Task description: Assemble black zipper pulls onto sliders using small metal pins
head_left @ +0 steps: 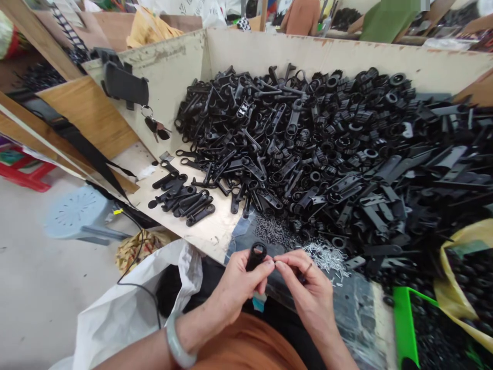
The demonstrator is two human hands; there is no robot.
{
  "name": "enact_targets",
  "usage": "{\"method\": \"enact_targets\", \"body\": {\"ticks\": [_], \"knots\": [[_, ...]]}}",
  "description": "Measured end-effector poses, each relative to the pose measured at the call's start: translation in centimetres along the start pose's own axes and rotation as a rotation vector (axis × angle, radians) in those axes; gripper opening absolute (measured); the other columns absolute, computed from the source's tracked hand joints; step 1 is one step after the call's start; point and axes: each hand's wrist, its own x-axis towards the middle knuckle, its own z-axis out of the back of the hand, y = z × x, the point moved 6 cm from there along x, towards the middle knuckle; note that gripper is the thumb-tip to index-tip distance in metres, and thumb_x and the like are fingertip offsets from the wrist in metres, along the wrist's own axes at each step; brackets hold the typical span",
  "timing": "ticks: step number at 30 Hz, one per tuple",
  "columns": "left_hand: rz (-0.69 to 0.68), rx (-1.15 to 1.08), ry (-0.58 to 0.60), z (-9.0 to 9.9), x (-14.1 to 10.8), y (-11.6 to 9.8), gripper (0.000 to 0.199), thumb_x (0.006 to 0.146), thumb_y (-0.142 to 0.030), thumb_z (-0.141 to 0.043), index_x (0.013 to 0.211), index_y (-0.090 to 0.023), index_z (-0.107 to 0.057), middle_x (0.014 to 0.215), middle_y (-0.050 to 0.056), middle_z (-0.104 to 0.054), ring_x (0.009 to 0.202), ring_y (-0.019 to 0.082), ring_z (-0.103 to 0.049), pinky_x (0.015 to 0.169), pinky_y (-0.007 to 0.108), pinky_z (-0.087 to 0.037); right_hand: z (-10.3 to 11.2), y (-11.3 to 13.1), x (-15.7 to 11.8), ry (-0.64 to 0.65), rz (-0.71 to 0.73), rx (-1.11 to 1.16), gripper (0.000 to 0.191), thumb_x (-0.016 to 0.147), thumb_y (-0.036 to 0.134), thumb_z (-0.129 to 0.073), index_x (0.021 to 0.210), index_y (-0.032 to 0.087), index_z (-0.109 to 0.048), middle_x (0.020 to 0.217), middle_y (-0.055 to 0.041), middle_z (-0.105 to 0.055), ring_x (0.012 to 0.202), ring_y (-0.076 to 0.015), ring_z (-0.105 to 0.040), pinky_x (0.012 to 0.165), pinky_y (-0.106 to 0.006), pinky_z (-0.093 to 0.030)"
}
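Left hand: the left hand (238,281) is closed around a black part (254,258), thumb across its lower end.
Part: located between the two hands, near the front edge of the surface (217,234); ring-shaped end points up, above the fingers.
Right hand: the right hand (313,281) has thumb and forefinger pinched on a tiny dark piece (275,262), at the left thumb tip; piece too small to identify.
Wrist: pale bracelet (177,343) on the left forearm.
Fasteners: dark screws (274,230) lie just beyond the hands; silver pins (327,257) lie to their right, adjoining them. Both heaps rest on a grey sheet (348,303).
Sorted group: black levers (185,199) lie side by side on the surface, left of the main heap.
Main heap: mixed black components (292,133) fill the rear and right of the surface, against a pale back wall (327,54).
Left wall: carries a black holder (125,85); keys (156,127) hang below it.
Right side: green bin (404,321) beside a yellow bag (456,246), both containing black pieces.
Left floor area: white sack (115,313), blue stool (79,208), red stool (29,172).
Background: a person in green (387,24) beyond the back wall.
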Motion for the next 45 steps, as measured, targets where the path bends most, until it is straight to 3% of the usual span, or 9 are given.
{"method": "enact_targets", "body": {"ticks": [3, 6, 11, 17, 21, 25, 28, 37, 45], "knots": [[0.003, 0.028, 0.019, -0.2, 0.1, -0.1, 0.032, 0.079, -0.046, -0.075, 0.081, -0.016, -0.064, 0.047, -0.007, -0.048, 0.042, 0.005, -0.034, 0.042, 0.021, -0.017, 0.1, -0.5, -0.2, -0.004, -0.045, 0.016, 0.011, 0.094, 0.03, -0.069, 0.089, 0.022, -0.075, 0.078, -0.0023, -0.068, 0.066, -0.0151, -0.062, 0.057, -0.025, -0.049], [0.075, -0.104, 0.012, -0.6, 0.5, 0.1, 0.03, 0.074, -0.043, -0.078, 0.077, -0.017, -0.062, 0.044, -0.009, -0.044, 0.039, 0.004, -0.028, 0.041, 0.021, -0.014, 0.3, -1.1, -0.5, -0.063, -0.097, 0.023, 0.012, 0.092, 0.032, -0.071, 0.09, 0.021, -0.075, 0.075, -0.0009, -0.067, 0.061, -0.0133, -0.059, 0.053, -0.024, -0.047], [0.283, -0.359, 0.012, -1.3, 0.8, 1.7, 0.039, 0.066, -0.037, -0.082, 0.061, -0.02, -0.048, 0.042, -0.008, -0.045, 0.037, 0.003, -0.029, 0.043, 0.021, -0.017, 0.6, -0.7, -0.6, -0.02, 0.004, -0.055, 0.009, 0.092, 0.023, -0.07, 0.095, 0.025, -0.078, 0.084, -0.0029, -0.072, 0.07, -0.0153, -0.065, 0.058, -0.025, -0.051], [0.357, -0.394, 0.046, -1.9, 0.3, 2.2, 0.038, 0.067, -0.034, -0.083, 0.062, -0.02, -0.049, 0.046, -0.007, -0.049, 0.04, 0.004, -0.033, 0.045, 0.021, -0.019, 1.2, -0.2, -0.8, 0.024, 0.056, -0.173, 0.011, 0.092, 0.024, -0.069, 0.101, 0.024, -0.075, 0.083, -0.0023, -0.068, 0.052, -0.0103, -0.051, 0.047, -0.024, -0.045], [0.321, -0.291, 0.122, -2.0, 0.2, 1.6, 0.031, 0.072, -0.037, -0.079, 0.064, -0.018, -0.055, 0.05, -0.005, -0.053, 0.04, 0.005, -0.035, 0.044, 0.022, -0.021, 1.6, -0.8, -0.9, 0.015, 0.022, -0.155, 0.006, 0.092, 0.025, -0.068, 0.097, 0.022, -0.072, 0.079, -0.0004, -0.063, 0.052, -0.0098, -0.051, 0.045, -0.022, -0.044], [0.274, -0.237, 0.267, -2.1, -0.2, 0.6, 0.014, 0.072, -0.027, -0.067, 0.078, -0.015, -0.067, 0.061, 0.001, -0.063, 0.043, 0.007, -0.042, 0.046, 0.023, -0.027, 2.2, -2.0, -1.1, 0.006, -0.064, -0.102, 0.006, 0.092, 0.027, -0.067, 0.094, 0.022, -0.069, 0.075, 0.0013, -0.059, 0.052, -0.0099, -0.051, 0.045, -0.021, -0.043], [0.276, -0.235, 0.319, -1.9, -0.5, 0.3, 0.018, 0.068, -0.021, -0.061, 0.084, -0.014, -0.066, 0.067, 0.004, -0.067, 0.045, 0.008, -0.046, 0.05, 0.023, -0.032, 2.2, -2.3, -1.2, 0.029, -0.085, -0.077, 0.006, 0.091, 0.027, -0.067, 0.093, 0.022, -0.069, 0.075, 0.0019, -0.058, 0.05, -0.009, -0.048, 0.044, -0.021, -0.041], [0.206, -0.083, 0.286, -1.9, -0.8, 0.1, 0.026, 0.068, -0.014, -0.057, 0.093, -0.019, -0.055, 0.069, -0.004, -0.058, 0.052, 0.008, -0.049, 0.054, 0.023, -0.032, 0.7, -0.8, -0.6, 0.116, 0.058, -0.148, 0.006, 0.091, 0.022, -0.068, 0.097, 0.023, -0.068, 0.078, 0.0021, -0.06, 0.046, -0.0074, -0.044, 0.041, -0.021, -0.038], [0.161, 0.16, 0.272, -1.2, -0.6, 0.4, 0.021, 0.067, -0.013, -0.05, 0.087, -0.02, -0.051, 0.063, -0.006, -0.052, 0.058, 0.01, -0.046, 0.06, 0.025, -0.034, 0.2, -1.1, 0.0, 0.239, 0.051, -0.211, 0.007, 0.096, 0.025, -0.063, 0.095, 0.022, -0.07, 0.078, -0.0004, -0.065, 0.058, -0.0118, -0.056, 0.053, -0.024, -0.045]]}}
